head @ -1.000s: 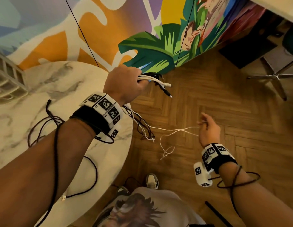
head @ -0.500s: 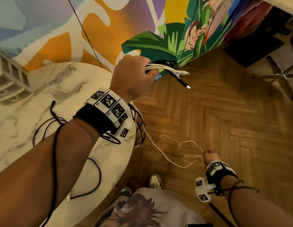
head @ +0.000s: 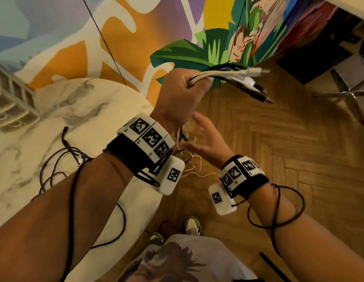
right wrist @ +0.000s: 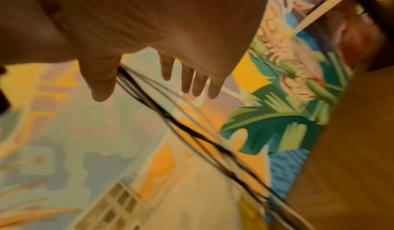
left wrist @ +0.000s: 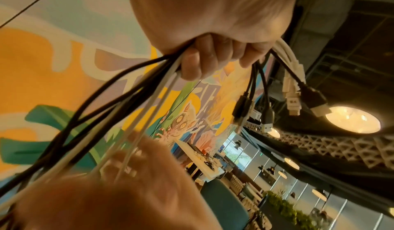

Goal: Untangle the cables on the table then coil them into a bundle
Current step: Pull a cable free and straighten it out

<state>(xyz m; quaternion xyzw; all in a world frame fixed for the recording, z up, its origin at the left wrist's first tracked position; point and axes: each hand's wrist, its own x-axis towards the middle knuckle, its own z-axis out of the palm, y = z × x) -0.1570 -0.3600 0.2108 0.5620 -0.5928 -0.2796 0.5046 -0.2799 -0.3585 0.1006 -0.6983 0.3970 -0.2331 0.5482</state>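
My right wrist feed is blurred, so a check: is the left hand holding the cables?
Observer: Yes, the left hand grips a bunch of cables above the floor, beside the table.
Operator: Which colours?
Observer: Black and white; in the left wrist view, plugs of both hang past the fingers.
Operator: Anything on the table?
Observer: A black cable lies there in loops.
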